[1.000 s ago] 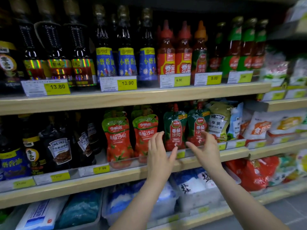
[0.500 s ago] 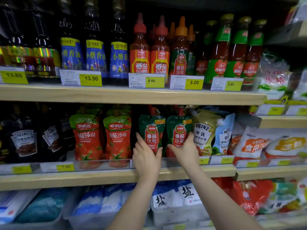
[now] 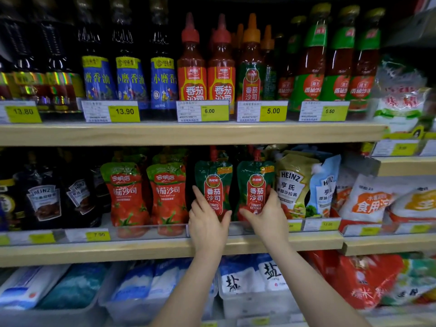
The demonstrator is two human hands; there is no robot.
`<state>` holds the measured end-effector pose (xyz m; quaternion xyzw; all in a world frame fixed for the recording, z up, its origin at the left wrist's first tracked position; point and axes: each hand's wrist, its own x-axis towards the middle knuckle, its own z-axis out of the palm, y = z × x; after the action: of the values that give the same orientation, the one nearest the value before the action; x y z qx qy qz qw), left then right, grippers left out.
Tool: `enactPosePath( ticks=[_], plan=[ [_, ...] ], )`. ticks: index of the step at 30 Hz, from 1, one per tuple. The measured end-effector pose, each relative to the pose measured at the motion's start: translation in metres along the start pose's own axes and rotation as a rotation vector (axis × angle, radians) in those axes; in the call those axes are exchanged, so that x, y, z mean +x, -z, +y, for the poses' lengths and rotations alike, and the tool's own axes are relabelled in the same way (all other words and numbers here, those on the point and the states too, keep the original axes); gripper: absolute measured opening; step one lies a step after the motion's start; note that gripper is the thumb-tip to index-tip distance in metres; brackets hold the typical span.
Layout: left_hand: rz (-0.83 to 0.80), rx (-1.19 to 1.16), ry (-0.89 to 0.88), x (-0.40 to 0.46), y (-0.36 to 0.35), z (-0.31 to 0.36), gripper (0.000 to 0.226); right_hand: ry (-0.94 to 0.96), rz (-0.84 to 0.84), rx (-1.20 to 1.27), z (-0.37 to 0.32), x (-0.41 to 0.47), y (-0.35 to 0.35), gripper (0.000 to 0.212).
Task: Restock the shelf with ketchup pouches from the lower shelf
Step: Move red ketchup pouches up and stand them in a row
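Two green ketchup pouches are seen side by side on the middle shelf (image 3: 165, 250), behind a clear rail. The left green pouch (image 3: 213, 182) is gripped low down by the left hand (image 3: 207, 224), with the fingers laid up its left edge and the thumb pressed against its lower front. The right green pouch (image 3: 256, 185) is held the same way by the right hand (image 3: 264, 217), the thumb set across the bottom of its front and the fingers wrapped round its right edge. Each pouch is topped with a red cap and printed with a red oval carrying 番茄沙司 and the words TOMATO KETCHUP.

Just to the left, two red pouches (image 3: 146, 197) with green tops are marked 今明后 and 番茄沙司, and a yellow tag (image 3: 98, 235) reading 7.90 is fixed on the rail further left. Dark bottles (image 3: 42, 201) labelled HEINZ are ranged at the far left. To the right of the held pouches a yellow HEINZ pouch (image 3: 293, 185) marked 亨氏 is leant against a pale blue HEINZ pouch (image 3: 326, 185).

On the upper shelf (image 3: 188, 133), blue-labelled bottles (image 3: 131, 79) marked 小磨香油 are priced 13.90, red squeeze bottles (image 3: 205, 74) marked 番茄沙司 are priced 6.00, an orange-capped bottle (image 3: 251, 72) 5.00, and green-labelled bottles (image 3: 339, 69) 5.50. On the bottom shelf, white bags (image 3: 269, 274) printed 盐 are kept in a clear bin
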<state>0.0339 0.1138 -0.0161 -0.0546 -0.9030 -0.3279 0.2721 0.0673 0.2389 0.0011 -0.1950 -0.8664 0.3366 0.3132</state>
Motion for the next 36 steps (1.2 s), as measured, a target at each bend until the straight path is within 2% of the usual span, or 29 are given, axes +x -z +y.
enactPosePath(
  ticks=[9, 13, 15, 17, 20, 23, 25, 30, 36],
  plan=[
    [-0.021, 0.028, 0.011, 0.005, -0.010, 0.009, 0.107, 0.003, 0.002, -0.021, 0.008, 0.004, -0.005, 0.069],
    [-0.051, -0.103, -0.017, -0.004, 0.000, 0.007, 0.108, 0.004, 0.017, 0.065, 0.007, -0.001, 0.000, 0.080],
    [-0.009, -0.176, -0.073, -0.017, 0.015, -0.004, 0.104, 0.051, 0.106, 0.109, 0.002, -0.013, 0.006, 0.084],
    [0.107, -0.182, -0.083, -0.021, 0.035, -0.026, 0.096, 0.174, 0.169, 0.100, -0.010, -0.030, 0.007, 0.079],
    [0.292, -0.108, -0.003, -0.006, 0.057, -0.066, 0.086, 0.327, 0.026, 0.113, -0.034, -0.056, -0.011, 0.072],
    [0.369, -0.046, 0.042, 0.012, 0.077, -0.097, 0.087, 0.346, -0.199, 0.203, -0.066, -0.071, -0.038, 0.075],
    [0.344, -0.047, 0.089, 0.022, 0.088, -0.118, 0.092, 0.317, -0.252, 0.219, -0.086, -0.071, -0.057, 0.078],
    [0.123, 0.002, 0.123, 0.038, 0.097, -0.142, 0.103, 0.151, -0.270, 0.152, -0.119, -0.061, -0.090, 0.088],
    [0.092, 0.026, 0.110, 0.046, 0.093, -0.144, 0.100, 0.088, -0.218, 0.020, -0.124, -0.057, -0.111, 0.062]
  ],
)
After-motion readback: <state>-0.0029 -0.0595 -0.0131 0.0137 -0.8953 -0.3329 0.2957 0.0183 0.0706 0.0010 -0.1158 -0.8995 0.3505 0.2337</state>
